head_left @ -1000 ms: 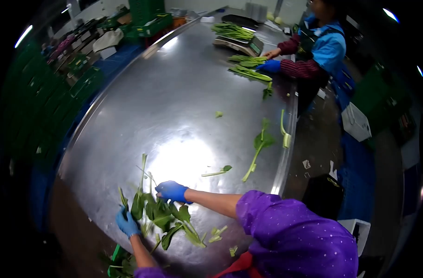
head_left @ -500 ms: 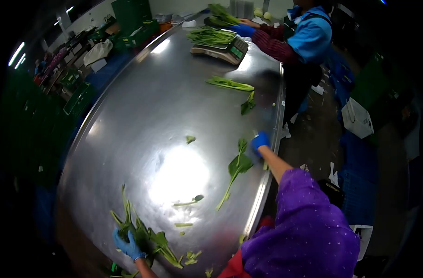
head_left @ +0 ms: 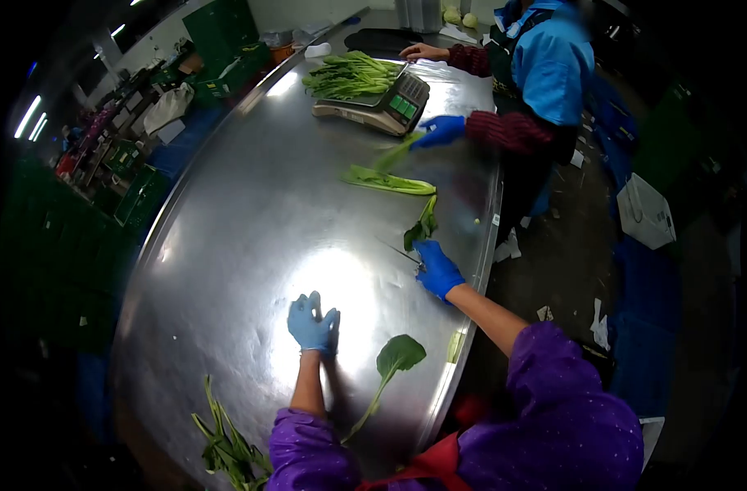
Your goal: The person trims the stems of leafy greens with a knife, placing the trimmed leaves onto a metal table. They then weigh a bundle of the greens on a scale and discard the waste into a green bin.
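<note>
My left hand (head_left: 311,324), in a light blue glove, is over the middle of the metal table (head_left: 226,270) with its fingers spread and nothing in them. My right hand (head_left: 439,268), in a darker blue glove, is closed on a small knife (head_left: 400,250) whose thin blade points up and left. Just beyond it lies a short leafy stalk (head_left: 423,226), and a longer green stalk (head_left: 394,181) rests above that. Nearer to me is a single leaf with a long stem (head_left: 400,355). A leafy bunch (head_left: 230,446) sits at the near left.
A scale (head_left: 373,110) bearing a pile of greens (head_left: 353,75) stands at the far end. Beside it a co-worker in blue (head_left: 553,69) holds a blurred green piece (head_left: 396,153) in one gloved hand. A white crate (head_left: 645,211) is on the floor at right.
My left hand has left the near-left greens and moved up and right, now empty. My right hand moved forward and left. The co-worker's gloved hand came nearer, and small scraps are gone from the middle.
</note>
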### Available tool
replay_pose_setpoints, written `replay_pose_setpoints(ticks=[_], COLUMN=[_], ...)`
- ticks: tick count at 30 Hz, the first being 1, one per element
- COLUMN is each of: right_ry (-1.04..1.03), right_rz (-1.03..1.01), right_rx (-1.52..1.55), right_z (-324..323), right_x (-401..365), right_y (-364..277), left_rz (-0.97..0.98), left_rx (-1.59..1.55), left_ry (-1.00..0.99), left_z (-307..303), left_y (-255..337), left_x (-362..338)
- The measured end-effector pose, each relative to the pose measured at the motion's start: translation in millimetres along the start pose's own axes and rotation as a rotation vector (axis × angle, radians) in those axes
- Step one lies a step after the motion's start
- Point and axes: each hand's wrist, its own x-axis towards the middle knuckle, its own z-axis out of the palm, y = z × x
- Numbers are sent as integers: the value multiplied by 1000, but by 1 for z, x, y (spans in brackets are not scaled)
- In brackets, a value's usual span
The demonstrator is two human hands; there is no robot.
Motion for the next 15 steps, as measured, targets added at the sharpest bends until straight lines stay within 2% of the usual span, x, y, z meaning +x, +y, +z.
replay_pose_setpoints(ticks=[1, 2, 4, 6, 7, 8, 9, 10, 12, 14, 15], right_ry=[17, 30, 18, 12, 8, -18, -43, -84, -97, -40, -30], right_rz=[-73, -149, -127, -136, -151, -100, -49, 63, 88, -89, -156], right_rx=[-58, -115, -236, -271, -248, -229, -211, -193, -226, -335, -223], right_z=[-8, -14, -13, -5, -2, 0, 2, 3, 15, 26, 37], right_x=[10, 20, 47, 63, 64, 66, 67, 76, 87, 94, 85], right_y=[1, 4, 20, 19, 12, 10, 8, 7, 11, 13, 3], left_rz=[-30, -68, 12, 98, -55, 95, 203, 156, 62, -51, -113], left_rx=[-10, -141, -186, -298, -248, -329, -266, -253, -225, -224, -229], left_ry=[76, 24, 1, -127, -529, -381, -254, -275, -311, -303, -293], left_z=[-5, -4, 7, -7, -46, -55, -52, -55, -67, -78, -84], left_y=[27, 39, 48, 73, 110, 119, 120, 119, 118, 108, 102], left_x=[-2, -6, -39, -77, -78, -104, -137, -162, -200, -220, -231])
